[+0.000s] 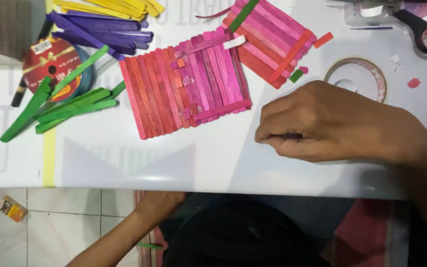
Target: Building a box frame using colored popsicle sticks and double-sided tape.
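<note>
Pink and red craft sticks glued edge to edge made up the flat panel lying mid-table, just left of the right hand. That hand rested on the white table with fingers curled shut, fingertips pinched together as if on something tiny; whether anything was in them, I couldn't tell. It wasn't touching the panel. The left hand was below the table edge, down by the lap; open or closed, couldn't tell.

My read on handling: the panel looked light, thin and stiff along the sticks but weak across the glue lines, so it would likely flex or split if lifted by one corner. Best hold would be both long edges or near the cross-strips. The smooth table might let it slide.

A second pink panel lay behind it, slightly overlapping. Loose green sticks, purple sticks and yellow sticks sat to the left near a red ribbon spool. A tape roll was just beyond the right hand, scissors at top right.
</note>
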